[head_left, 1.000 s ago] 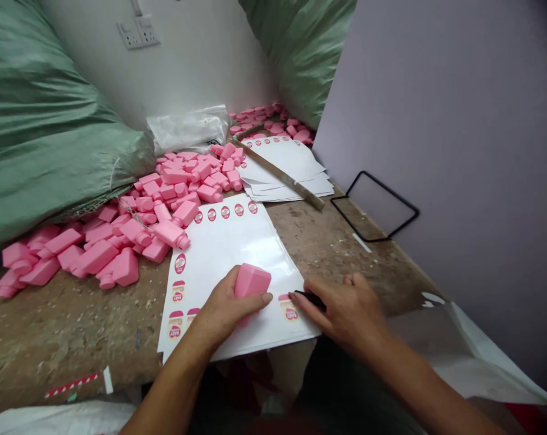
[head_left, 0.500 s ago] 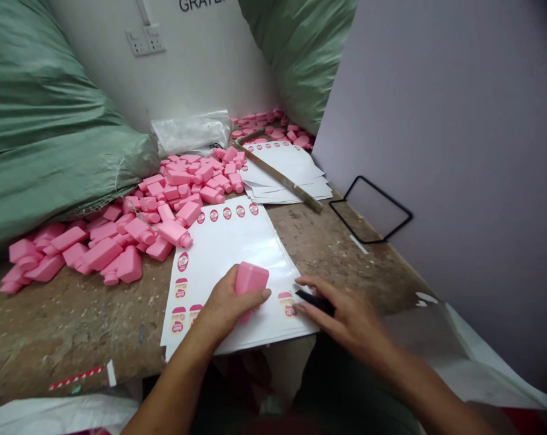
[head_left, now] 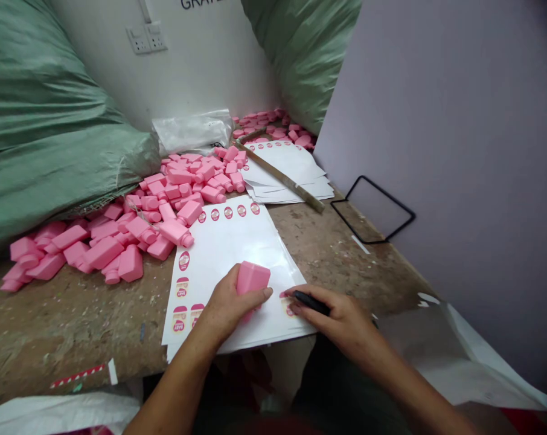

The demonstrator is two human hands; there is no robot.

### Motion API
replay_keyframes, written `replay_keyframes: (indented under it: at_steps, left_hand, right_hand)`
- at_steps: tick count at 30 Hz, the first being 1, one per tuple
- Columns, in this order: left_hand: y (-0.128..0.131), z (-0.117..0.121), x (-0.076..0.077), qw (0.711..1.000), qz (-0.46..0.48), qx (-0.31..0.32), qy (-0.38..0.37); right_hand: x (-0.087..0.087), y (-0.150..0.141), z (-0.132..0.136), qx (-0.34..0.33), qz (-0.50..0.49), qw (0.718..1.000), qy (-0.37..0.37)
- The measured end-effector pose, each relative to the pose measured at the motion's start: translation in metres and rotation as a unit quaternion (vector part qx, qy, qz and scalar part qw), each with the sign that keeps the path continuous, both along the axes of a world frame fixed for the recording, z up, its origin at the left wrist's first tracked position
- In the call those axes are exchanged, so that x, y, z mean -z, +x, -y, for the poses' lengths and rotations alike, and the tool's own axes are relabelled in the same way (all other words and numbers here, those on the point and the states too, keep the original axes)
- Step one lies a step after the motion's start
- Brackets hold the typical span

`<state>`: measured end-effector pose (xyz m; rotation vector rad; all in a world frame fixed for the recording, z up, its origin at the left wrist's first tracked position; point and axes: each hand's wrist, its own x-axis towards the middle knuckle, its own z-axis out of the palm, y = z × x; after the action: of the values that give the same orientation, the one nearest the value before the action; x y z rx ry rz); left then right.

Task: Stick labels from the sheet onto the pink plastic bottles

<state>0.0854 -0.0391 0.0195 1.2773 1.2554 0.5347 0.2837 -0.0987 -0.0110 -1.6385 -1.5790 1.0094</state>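
Note:
My left hand [head_left: 230, 305] is closed around a pink plastic bottle [head_left: 253, 278], held above a stack of white label sheets [head_left: 237, 244]. My right hand [head_left: 346, 317] grips a slim black pen-like tool [head_left: 310, 302]; its exact kind is unclear. The fingertips and the tool's tip are at a pink and cream label [head_left: 287, 304] near the right edge of the top sheet. More printed labels [head_left: 182, 287] line that sheet's left side, and small oval ones [head_left: 228, 212] run along its far edge. My left fingers are partly hidden behind the bottle.
A heap of pink bottles [head_left: 133, 232] covers the table [head_left: 87, 326] to the left, beside a green sack [head_left: 65, 139]. Further back lie other label sheets [head_left: 282, 166] under a wooden stick [head_left: 280, 176]. A black wire frame [head_left: 386, 238] stands by the pale panel [head_left: 445, 151] at right.
My right hand has shifted slightly left, bringing the black tool and fingertips onto the label. My left hand keeps the bottle in nearly the same place.

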Motion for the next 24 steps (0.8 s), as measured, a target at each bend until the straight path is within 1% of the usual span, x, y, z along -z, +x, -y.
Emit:
replay_keyframes:
  at_steps: [3, 6, 8, 10, 12, 15, 17, 18, 19, 21, 22, 24]
  left_hand:
    - [0.0, 0.0, 0.001, 1.0, -0.007, -0.003, 0.003]
    - [0.0, 0.0, 0.001, 1.0, -0.008, -0.003, 0.001]
    - [0.0, 0.0, -0.001, 1.0, -0.004, 0.0, -0.003]
    - [0.0, 0.001, -0.002, 1.0, 0.001, 0.002, -0.003]
    - [0.0, 0.001, -0.004, 1.0, 0.008, 0.003, 0.002]
    - [0.0, 0.001, -0.003, 1.0, 0.008, 0.001, 0.007]
    - [0.0, 0.001, -0.001, 1.0, 0.0, -0.001, 0.006]
    - [-0.001, 0.001, -0.001, 1.0, -0.004, -0.002, 0.007]
    - [-0.001, 0.001, 0.0, 1.0, -0.003, -0.002, 0.008]
    - [-0.002, 0.002, 0.0, 1.0, 0.01, 0.0, 0.007]
    - [-0.002, 0.002, 0.0, 1.0, 0.017, 0.002, 0.007]
    - [-0.002, 0.003, -0.001, 0.999, 0.032, 0.003, 0.007]
  right_hand:
    - [-0.01, 0.0, 0.001, 0.023, -0.121, 0.992, -0.032]
    - [-0.018, 0.007, 0.007, 0.066, -0.179, 0.98, -0.063]
    - [-0.018, 0.013, 0.01, 0.089, -0.16, 0.982, -0.047]
    - [-0.014, 0.015, 0.009, 0.098, -0.097, 0.99, -0.007]
    - [-0.008, 0.013, 0.006, 0.085, -0.026, 0.996, 0.014]
    - [-0.001, 0.004, -0.001, 0.043, 0.041, 0.998, 0.009]
    - [0.0, -0.001, -0.004, 0.029, 0.059, 0.998, 0.013]
    - [-0.002, -0.003, -0.004, 0.028, 0.05, 0.998, 0.018]
    - [-0.004, -0.004, -0.004, 0.03, 0.026, 0.999, 0.019]
    - [-0.012, -0.003, 0.001, 0.049, -0.064, 0.997, 0.007]
    - [-0.016, -0.002, 0.004, 0.068, -0.121, 0.99, -0.002]
    - [-0.025, 0.002, 0.01, 0.122, -0.221, 0.968, -0.016]
